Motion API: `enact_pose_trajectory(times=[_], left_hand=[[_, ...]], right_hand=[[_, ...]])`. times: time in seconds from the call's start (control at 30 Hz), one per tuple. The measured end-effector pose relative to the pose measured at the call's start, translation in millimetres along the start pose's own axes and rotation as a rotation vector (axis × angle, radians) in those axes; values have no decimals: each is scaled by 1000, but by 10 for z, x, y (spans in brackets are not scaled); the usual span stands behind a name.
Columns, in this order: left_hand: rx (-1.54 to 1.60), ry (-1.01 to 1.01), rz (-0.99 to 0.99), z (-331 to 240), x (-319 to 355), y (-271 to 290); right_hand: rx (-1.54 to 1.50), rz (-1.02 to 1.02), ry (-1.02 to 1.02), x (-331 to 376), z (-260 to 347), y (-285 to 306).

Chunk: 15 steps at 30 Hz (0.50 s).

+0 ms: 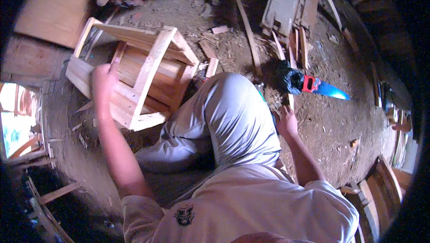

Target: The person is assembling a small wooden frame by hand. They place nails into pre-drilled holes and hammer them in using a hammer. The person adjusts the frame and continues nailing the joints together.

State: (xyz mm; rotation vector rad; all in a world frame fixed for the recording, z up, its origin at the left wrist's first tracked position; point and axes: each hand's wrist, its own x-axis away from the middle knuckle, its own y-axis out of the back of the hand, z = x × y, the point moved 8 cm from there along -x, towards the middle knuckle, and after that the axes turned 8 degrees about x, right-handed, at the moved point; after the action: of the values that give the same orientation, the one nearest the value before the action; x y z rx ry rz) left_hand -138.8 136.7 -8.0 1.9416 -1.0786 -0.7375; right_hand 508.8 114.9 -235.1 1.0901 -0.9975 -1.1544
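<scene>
tho blurry, l hand (105,80) @ crate (151,69)

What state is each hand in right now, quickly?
Left hand: at the wooden crate, blurred; grip cannot be told.
Right hand: beside the raised leg; open or closed cannot be told.

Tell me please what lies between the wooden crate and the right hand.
In the head view, the person's bent knee lies between the crate and right hand.
</scene>
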Motion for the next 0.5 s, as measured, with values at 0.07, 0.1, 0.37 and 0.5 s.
enact_pose_trajectory(times=[0.07,0.1,0.37,0.5], left_hand=[[13,-6,12,-36,-22,-52],[37,67,18,46,-25,-39],[146,74,7,209,-27,-9],[141,55,6,163,-43,-37]], right_hand=[[-46,54,-55,-180,-166,-27],[-111,9,-8,-280,-127,70],[250,-54,-1,-929,-234,13],[254,-86,-195,-1132,-505,173]])
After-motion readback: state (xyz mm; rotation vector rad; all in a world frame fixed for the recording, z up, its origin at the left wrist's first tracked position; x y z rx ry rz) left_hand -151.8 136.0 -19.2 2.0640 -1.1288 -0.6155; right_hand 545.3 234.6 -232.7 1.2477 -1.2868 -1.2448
